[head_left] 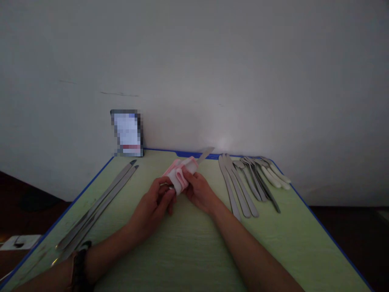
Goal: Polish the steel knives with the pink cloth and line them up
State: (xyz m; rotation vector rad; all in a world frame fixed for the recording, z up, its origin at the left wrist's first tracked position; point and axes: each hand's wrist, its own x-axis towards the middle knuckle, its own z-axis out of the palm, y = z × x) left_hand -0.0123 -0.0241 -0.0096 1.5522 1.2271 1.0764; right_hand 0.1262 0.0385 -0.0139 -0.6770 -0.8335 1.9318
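Over the far middle of the table, a table knife (206, 154) points away to the upper right, its blade tip showing past a folded pink and white cloth (187, 165). My left hand (161, 198) is closed around the handle end of the knife, most of which is hidden by fingers and cloth. My right hand (197, 188) pinches the cloth around the blade, thumb on top. To the right of my hands lie several table knives (234, 186) side by side. Two more knives (100, 207) rest at the left, near my left forearm.
Several spoons and forks (255, 178), some with white handles (275, 176), lie at the right of the green table (182, 251) with its blue edge. A phone (127, 133) leans on the wall (243, 81) at the back left. A white object (21, 242) is beyond the left edge.
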